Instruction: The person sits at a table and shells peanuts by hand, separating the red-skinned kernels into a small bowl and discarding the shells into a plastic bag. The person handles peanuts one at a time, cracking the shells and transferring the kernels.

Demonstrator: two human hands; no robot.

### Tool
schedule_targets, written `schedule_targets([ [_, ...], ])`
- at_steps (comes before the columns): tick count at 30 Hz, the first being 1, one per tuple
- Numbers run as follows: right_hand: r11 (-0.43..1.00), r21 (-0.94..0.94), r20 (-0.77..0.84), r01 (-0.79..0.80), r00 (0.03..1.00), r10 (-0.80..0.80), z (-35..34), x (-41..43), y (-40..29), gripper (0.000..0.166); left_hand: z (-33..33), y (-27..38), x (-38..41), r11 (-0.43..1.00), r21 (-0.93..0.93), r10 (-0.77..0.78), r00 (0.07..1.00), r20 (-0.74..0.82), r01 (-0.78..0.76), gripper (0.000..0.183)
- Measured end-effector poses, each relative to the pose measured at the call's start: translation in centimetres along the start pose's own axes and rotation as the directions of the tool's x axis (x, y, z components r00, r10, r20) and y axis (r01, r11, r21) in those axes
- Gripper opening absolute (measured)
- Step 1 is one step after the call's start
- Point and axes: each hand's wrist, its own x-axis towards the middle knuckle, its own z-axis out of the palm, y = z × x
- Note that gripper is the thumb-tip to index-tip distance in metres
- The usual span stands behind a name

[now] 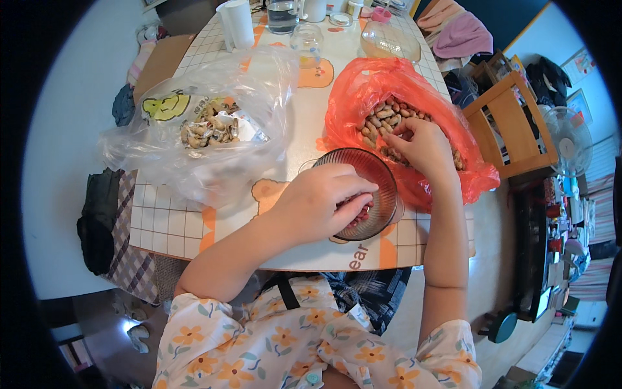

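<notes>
My left hand (328,199) is over a ribbed dark glass bowl (384,209), its thumb and fingertips close above the red-skinned peanut kernels (362,216) inside; whether it holds any is hidden. At the open red plastic bag (350,97), my right hand (420,143) reaches in with thumb and forefinger at the unshelled peanuts (386,114); I cannot tell whether a peanut is between them. On the left lies an open clear plastic bag (194,170) with empty peanut shells (211,129) and a crumpled white wrapper or tissue (240,127) in it.
Beyond the bags stand a glass jar (307,41), an amber glass dish (390,41), a white cup (238,24) and a clear pitcher (283,17). A patterned cover lies on the table (165,219), whose near edge is close to my body. A wooden chair (510,121) is at the right.
</notes>
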Motion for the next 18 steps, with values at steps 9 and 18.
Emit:
schedule_targets([
  [9, 0.825, 0.563, 0.121, -0.049, 0.992, -0.024, -1.3, -1.3, 0.1, 0.014, -0.7, 0.0, 0.3, 0.928, -0.256, -0.297, 0.952, -0.072, 0.270, 0.021],
  [18, 0.355, 0.933, 0.076, 0.063, 0.928, -0.364, 0.1, -4.7, -4.0, 0.020, -0.7, -0.1, 0.8, 0.606, -0.715, -0.519, 0.854, -0.022, 0.349, 0.021],
])
